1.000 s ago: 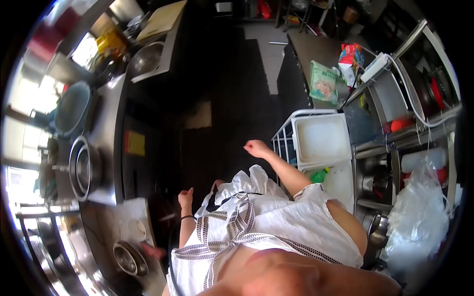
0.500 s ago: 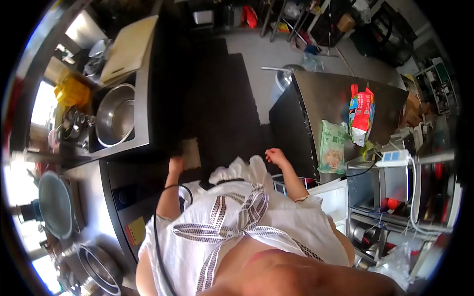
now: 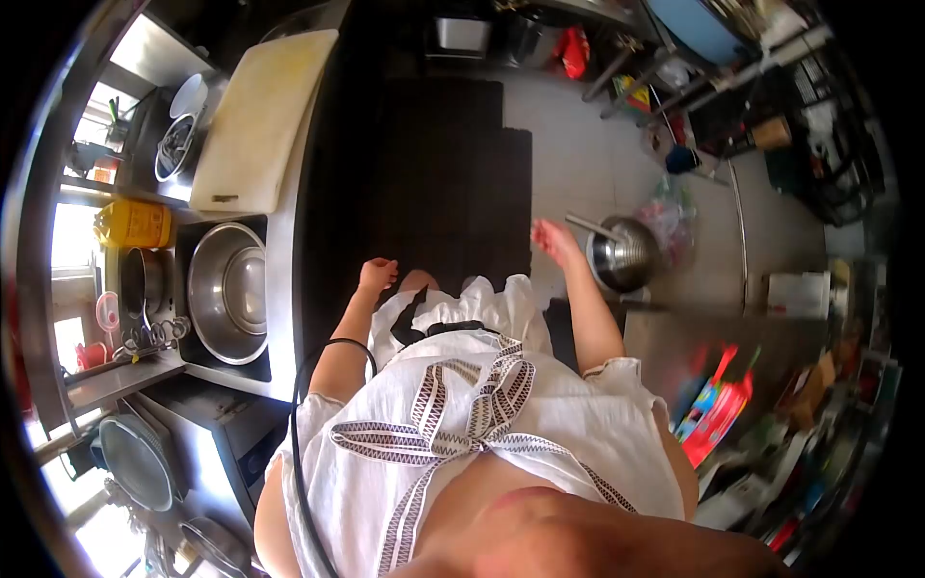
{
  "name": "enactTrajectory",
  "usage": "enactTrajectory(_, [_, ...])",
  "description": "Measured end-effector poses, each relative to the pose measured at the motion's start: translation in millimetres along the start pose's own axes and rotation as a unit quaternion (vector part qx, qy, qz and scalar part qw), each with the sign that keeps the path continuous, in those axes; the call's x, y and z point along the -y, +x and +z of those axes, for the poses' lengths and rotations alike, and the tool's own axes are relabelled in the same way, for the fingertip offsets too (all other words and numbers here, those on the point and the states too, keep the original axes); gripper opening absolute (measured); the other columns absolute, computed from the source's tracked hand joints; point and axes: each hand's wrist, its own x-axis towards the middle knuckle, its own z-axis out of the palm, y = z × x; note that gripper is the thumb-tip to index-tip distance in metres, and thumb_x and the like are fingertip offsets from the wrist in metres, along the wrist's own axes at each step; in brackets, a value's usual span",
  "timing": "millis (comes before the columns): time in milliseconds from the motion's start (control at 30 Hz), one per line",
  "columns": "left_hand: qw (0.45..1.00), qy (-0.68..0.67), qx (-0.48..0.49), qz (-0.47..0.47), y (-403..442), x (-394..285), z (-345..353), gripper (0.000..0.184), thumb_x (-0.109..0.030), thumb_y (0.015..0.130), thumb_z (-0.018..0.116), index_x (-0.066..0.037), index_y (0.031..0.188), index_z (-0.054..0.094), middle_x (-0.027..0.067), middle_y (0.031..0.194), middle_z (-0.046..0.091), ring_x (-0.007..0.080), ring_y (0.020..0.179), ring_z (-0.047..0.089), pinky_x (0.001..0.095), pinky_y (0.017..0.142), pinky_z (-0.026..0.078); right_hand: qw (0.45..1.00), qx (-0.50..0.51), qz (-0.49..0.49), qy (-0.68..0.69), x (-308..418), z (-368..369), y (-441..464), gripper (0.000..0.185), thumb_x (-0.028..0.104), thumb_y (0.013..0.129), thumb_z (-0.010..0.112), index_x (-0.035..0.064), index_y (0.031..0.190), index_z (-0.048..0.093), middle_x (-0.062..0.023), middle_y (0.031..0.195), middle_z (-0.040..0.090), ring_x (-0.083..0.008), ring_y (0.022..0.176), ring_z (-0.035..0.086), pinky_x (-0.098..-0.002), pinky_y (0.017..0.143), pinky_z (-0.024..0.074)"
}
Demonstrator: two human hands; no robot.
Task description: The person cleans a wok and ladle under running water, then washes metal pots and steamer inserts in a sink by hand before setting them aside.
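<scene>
My left hand (image 3: 378, 275) hangs low in front of my white clothing (image 3: 549, 414), its fingers loosely curled and nothing in them. My right hand (image 3: 553, 241) is held out to the right with its fingers loosely apart, also holding nothing. Neither hand touches anything. Nearest to my right hand is a metal bowl (image 3: 621, 258) standing on the floor, with a handle sticking out of it. Dark floor matting (image 3: 424, 183) lies beneath both hands.
At left, a counter holds a cutting board (image 3: 255, 125), a steel basin (image 3: 217, 289) set in a sink and a yellow jug (image 3: 135, 223). A red packet (image 3: 715, 414) lies on the metal worktop (image 3: 665, 337) at right. A blue basin (image 3: 699, 29) is at the back right.
My view has moved forward along the matting. The left counter and the right worktop have shifted down in view, and the floor bowl now shows fully. Both hands stay without any object.
</scene>
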Motion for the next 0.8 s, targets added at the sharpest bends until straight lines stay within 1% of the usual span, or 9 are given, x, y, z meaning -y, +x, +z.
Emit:
enactTrajectory(100, [0.986,-0.160,-0.014,-0.039,19,-53,-27,0.019,-0.024,0.076,0.055,-0.005,0.079,0.055,0.0052,0.070,0.058,0.0127,0.057,0.055,0.0234,0.049,0.042,0.998,0.067,-0.017,0.002,104,49,77,0.021,0.023,0.083,0.043,0.0064,0.092,0.052,-0.0033,0.078,0.056,-0.0122,0.071,0.054,-0.0216,0.056,0.0415])
enactTrajectory(233, [0.972,-0.233,-0.015,-0.008,76,-124,-58,0.022,-0.026,0.077,0.053,-0.005,0.085,0.054,0.0066,0.077,0.059,0.0154,0.066,0.056,0.0253,0.055,0.043,0.987,0.149,-0.026,0.060,181,112,181,0.023,0.026,0.082,0.047,0.0051,0.091,0.052,-0.0068,0.082,0.056,-0.0162,0.074,0.055,-0.0247,0.061,0.0433])
enactTrajectory(300, [0.923,-0.383,0.036,0.008,123,-182,-74,0.023,-0.026,0.078,0.052,-0.006,0.089,0.052,0.0083,0.087,0.058,0.0180,0.075,0.056,0.0265,0.061,0.043,0.973,0.191,0.045,0.119,195,133,233,0.024,0.025,0.081,0.047,0.0044,0.091,0.052,-0.0079,0.083,0.056,-0.0175,0.078,0.055,-0.0253,0.061,0.0436])
enactTrajectory(333, [0.903,-0.427,0.041,0.024,154,-207,-84,0.024,-0.026,0.079,0.051,-0.005,0.091,0.051,0.0092,0.090,0.058,0.0191,0.079,0.055,0.0266,0.063,0.043,0.983,0.155,0.064,0.079,202,147,251,0.026,0.028,0.082,0.047,0.0038,0.089,0.052,-0.0090,0.085,0.056,-0.0185,0.079,0.055,-0.0249,0.060,0.0435])
enactTrajectory(500, [0.799,-0.602,-0.014,0.013,220,-296,-123,0.041,-0.019,0.081,0.045,0.004,0.113,0.033,0.0183,0.111,0.044,0.0277,0.098,0.047,0.0342,0.082,0.040,0.971,0.188,0.136,0.057,239,218,329,0.024,0.026,0.081,0.047,0.0038,0.090,0.051,-0.0094,0.089,0.056,-0.0200,0.083,0.054,-0.0280,0.065,0.0432])
enactTrajectory(533, [0.796,-0.604,-0.023,0.016,229,-309,-130,0.041,-0.019,0.081,0.045,0.004,0.113,0.033,0.0183,0.111,0.044,0.0277,0.098,0.047,0.0342,0.082,0.040,0.967,0.203,0.147,0.052,247,235,348,0.025,0.026,0.081,0.047,0.0038,0.092,0.050,-0.0095,0.091,0.055,-0.0201,0.085,0.054,-0.0283,0.066,0.0430])
enactTrajectory(600, [0.714,-0.696,-0.061,-0.045,240,-329,-141,0.043,-0.014,0.081,0.042,0.006,0.116,0.027,0.0225,0.114,0.038,0.0310,0.101,0.043,0.0359,0.084,0.039,0.962,0.220,0.154,0.046,265,270,387,0.026,0.026,0.081,0.047,0.0038,0.094,0.049,-0.0099,0.093,0.055,-0.0200,0.086,0.053,-0.0284,0.067,0.0426])
enactTrajectory(733, [0.624,-0.774,-0.096,-0.056,252,-335,-155,0.042,-0.008,0.078,0.038,0.010,0.114,0.026,0.0251,0.115,0.035,0.0329,0.103,0.041,0.0372,0.084,0.039,0.950,0.252,0.185,0.003,277,357,474,0.028,0.022,0.081,0.046,0.0025,0.101,0.045,-0.0113,0.101,0.051,-0.0222,0.094,0.049,-0.0318,0.075,0.0403])
enactTrajectory(800, [0.561,-0.824,-0.056,-0.054,256,-344,-158,0.041,-0.006,0.074,0.036,0.013,0.110,0.028,0.0253,0.113,0.036,0.0328,0.100,0.043,0.0373,0.083,0.040,0.954,0.239,0.181,-0.022,291,399,508,0.026,0.016,0.079,0.045,0.0016,0.101,0.045,-0.0122,0.101,0.051,-0.0229,0.095,0.048,-0.0336,0.079,0.0389])
